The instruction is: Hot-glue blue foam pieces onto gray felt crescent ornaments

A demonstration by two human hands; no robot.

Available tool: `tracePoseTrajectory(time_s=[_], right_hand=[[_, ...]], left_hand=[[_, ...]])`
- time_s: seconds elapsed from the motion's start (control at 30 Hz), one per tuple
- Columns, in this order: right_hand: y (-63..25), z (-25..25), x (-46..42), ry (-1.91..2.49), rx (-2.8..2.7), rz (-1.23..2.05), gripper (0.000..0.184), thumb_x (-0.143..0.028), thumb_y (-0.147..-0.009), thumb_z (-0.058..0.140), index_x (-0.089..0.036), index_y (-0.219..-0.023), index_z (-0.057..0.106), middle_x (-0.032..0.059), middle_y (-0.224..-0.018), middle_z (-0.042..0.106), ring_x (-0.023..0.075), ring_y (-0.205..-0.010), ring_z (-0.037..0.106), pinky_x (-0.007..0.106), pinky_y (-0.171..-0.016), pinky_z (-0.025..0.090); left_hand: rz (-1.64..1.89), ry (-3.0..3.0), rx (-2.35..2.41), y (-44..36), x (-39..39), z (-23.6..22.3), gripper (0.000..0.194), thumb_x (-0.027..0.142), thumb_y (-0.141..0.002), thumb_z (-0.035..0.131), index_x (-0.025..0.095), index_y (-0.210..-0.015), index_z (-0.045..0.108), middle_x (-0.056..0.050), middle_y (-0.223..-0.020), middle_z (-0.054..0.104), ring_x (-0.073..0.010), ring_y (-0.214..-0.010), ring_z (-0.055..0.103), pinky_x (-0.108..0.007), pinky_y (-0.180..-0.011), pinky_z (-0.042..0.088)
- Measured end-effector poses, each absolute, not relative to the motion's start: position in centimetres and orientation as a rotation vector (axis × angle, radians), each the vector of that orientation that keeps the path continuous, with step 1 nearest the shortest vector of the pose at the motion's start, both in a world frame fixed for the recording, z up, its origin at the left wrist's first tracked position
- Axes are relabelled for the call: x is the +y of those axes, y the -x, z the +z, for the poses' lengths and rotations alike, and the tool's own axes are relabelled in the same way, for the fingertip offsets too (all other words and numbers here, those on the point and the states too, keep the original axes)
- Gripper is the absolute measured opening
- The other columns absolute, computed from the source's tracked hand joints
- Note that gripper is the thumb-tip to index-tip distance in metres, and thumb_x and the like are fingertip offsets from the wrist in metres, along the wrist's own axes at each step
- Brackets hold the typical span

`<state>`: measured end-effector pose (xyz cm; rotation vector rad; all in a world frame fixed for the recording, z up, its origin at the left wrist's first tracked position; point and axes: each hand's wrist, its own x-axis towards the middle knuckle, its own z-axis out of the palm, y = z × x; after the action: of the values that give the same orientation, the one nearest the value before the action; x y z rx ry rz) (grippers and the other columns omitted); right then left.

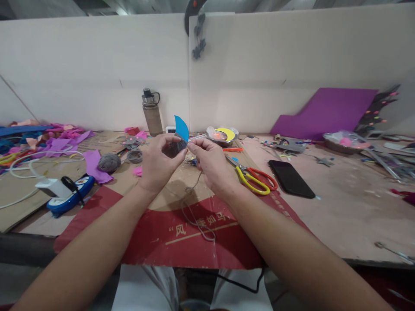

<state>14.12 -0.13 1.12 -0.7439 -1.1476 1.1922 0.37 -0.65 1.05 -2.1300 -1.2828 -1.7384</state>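
A curved blue piece, pointed at its top, stands up from my left hand. Dark grey material, apparently yarn, covers its lower part. Thumb and fingers of that hand are closed on the piece. My right hand is just to the right, its thumb and index finger pinched together at the edge of the grey part. From below the right hand a grey yarn strand hangs and loops over the red printed sheet. What exactly the right fingertips grip is small, but it looks like this yarn.
Scissors with yellow and red handles and a black phone lie right of my hands. Leftward are a grey yarn ball, a blue power strip and felt scraps. Behind stand a bottle and a bowl.
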Motion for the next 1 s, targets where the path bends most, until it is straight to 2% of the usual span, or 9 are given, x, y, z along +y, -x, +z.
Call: tracePoseTrajectory(time_s=[0.2, 0.4, 0.67, 1.0], right_hand=[[-14.39, 1.89, -0.73, 0.76, -1.03, 1.377, 0.014, -0.025, -0.07, 0.071, -0.019, -0.07, 0.059, -0.0086, -0.054, 0.037, 0.0054, -0.047, 0.025, 0.024, -0.045, 0.015], [-14.78, 1.92, -0.46, 0.735, -0.929, 1.547, 0.018, -0.021, -0.065, 0.072, -0.019, -0.069, 0.055, -0.0105, -0.052, 0.03, 0.0053, -0.046, 0.02, 0.024, -0.045, 0.008], [-14.62, 1.66, -0.38, 0.745, -0.916, 1.515, 0.018, -0.021, -0.065, 0.073, -0.019, -0.07, 0.056, -0.0106, -0.051, 0.031, 0.0051, -0.046, 0.019, 0.024, -0.046, 0.008], [-15.06, 1.44, -0.01, 0.709, -0.92, 1.557, 0.023, -0.025, -0.06, 0.072, -0.02, -0.066, 0.051, -0.0102, -0.053, 0.027, 0.0059, -0.047, 0.016, 0.025, -0.046, 0.005]], left_hand=[[-1.755, 2.164, -1.27, -0.28, -0.66, 1.13, 0.021, 0.022, -0.076, 0.073, 0.02, -0.096, 0.067, -0.006, -0.103, 0.071, -0.0178, -0.093, 0.066, -0.034, -0.083, 0.053], [-1.791, 2.228, -1.268, -0.34, -0.65, 1.16, 0.022, 0.021, -0.076, 0.073, 0.02, -0.097, 0.067, -0.006, -0.106, 0.071, -0.0181, -0.096, 0.066, -0.033, -0.083, 0.053], [-1.811, 2.314, -1.381, -0.68, -0.97, 1.63, 0.023, 0.019, -0.075, 0.069, 0.02, -0.098, 0.068, -0.008, -0.111, 0.071, -0.0212, -0.104, 0.065, -0.038, -0.09, 0.051], [-1.919, 2.413, -1.336, -0.84, -0.66, 0.74, 0.029, 0.017, -0.074, 0.067, 0.022, -0.103, 0.066, -0.006, -0.11, 0.071, -0.0175, -0.094, 0.068, -0.026, -0.068, 0.053]])
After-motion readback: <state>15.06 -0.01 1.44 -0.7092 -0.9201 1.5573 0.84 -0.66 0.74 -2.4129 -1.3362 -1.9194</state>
